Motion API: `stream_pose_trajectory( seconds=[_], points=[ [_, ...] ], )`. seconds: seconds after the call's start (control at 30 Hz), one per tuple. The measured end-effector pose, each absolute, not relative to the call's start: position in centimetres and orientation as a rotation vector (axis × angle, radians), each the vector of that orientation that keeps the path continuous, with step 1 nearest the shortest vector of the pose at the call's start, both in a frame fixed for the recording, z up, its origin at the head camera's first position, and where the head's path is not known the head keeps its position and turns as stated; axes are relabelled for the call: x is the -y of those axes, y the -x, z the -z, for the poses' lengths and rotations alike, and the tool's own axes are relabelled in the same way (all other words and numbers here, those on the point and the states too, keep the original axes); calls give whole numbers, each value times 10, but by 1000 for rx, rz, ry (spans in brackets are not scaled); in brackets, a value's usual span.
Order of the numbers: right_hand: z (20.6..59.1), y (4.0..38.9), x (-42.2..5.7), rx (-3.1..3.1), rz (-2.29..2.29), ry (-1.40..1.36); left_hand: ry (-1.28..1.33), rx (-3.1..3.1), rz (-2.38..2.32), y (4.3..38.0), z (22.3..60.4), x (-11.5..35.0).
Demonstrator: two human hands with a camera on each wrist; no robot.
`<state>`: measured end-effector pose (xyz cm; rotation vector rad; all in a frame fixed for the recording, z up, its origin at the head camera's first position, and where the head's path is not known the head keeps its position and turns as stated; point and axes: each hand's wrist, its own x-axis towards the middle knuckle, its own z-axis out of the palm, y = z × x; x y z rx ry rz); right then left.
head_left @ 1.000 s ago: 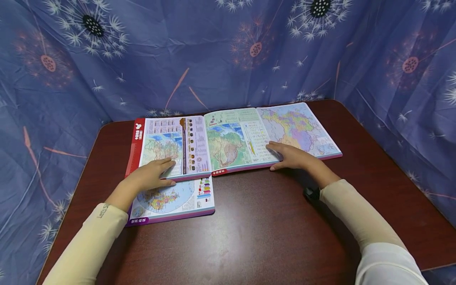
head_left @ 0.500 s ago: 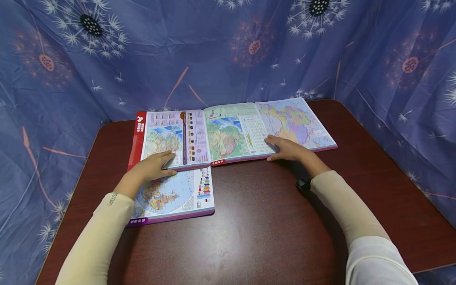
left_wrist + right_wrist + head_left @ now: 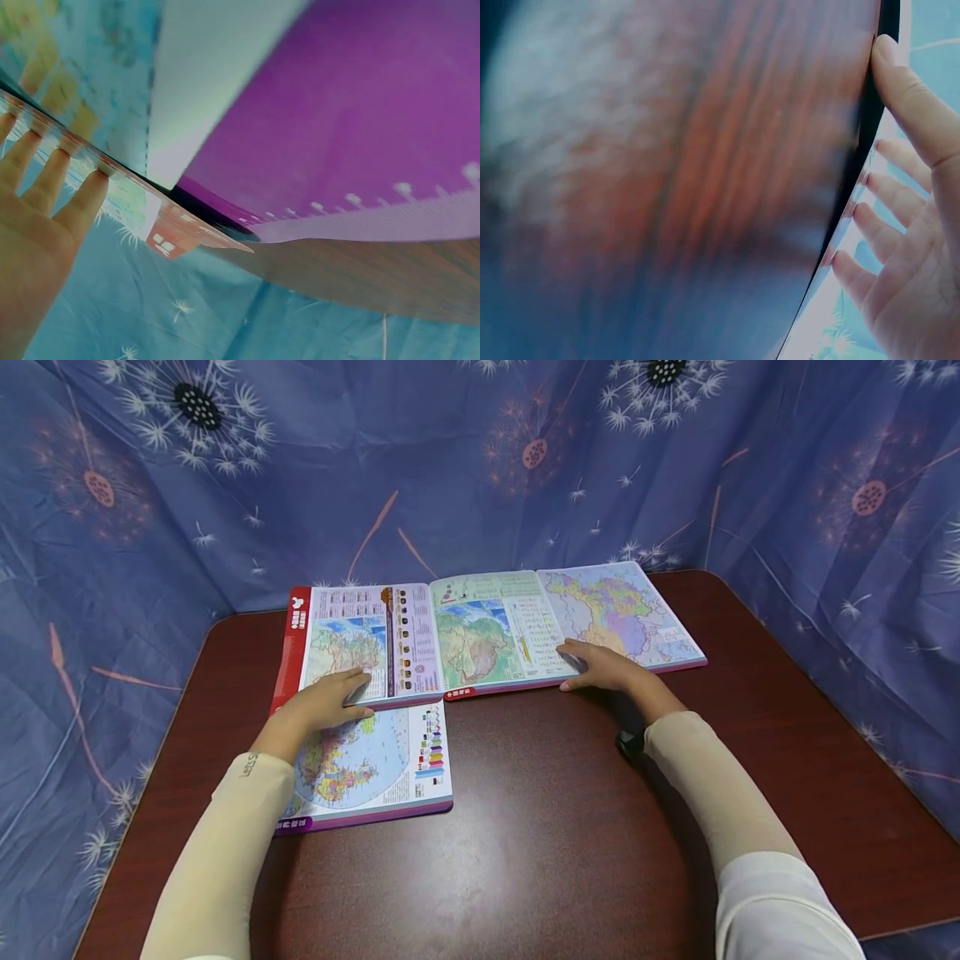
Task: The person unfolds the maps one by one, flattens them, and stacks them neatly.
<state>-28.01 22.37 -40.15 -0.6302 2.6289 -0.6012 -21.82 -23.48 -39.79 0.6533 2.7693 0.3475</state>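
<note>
An unfolded map booklet (image 3: 487, 647) spreads three printed panels across the back of the table. Its left panel (image 3: 412, 635) has a red strip and overlaps a second map booklet (image 3: 420, 768) with a purple label. My left hand (image 3: 318, 702) rests with extended fingers on that panel, thumb beside its front edge. My right hand (image 3: 607, 668) lies at the front edge near the right panel (image 3: 630, 610), fingers on the page. In the right wrist view, the thumb (image 3: 907, 97) touches the dark edge while the other fingers stretch over the printed side.
The dark brown table (image 3: 525, 843) has rounded back corners. A blue curtain with a dandelion print (image 3: 420, 468) hangs close behind it and along both sides. A small black object (image 3: 628, 743) sits by my right wrist.
The upper map booklet has slid away from me, toward the curtain, with both hands moving along on it. More of the purple-labelled booklet shows; it has stayed nearly in place.
</note>
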Motion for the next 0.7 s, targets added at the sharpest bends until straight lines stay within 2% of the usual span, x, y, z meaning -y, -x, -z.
stream_pose_trajectory(
  seconds=[0.7],
  points=[
    [396,279,-222,-2590,653,537,-577,-2731,-429,218,393,234]
  ],
)
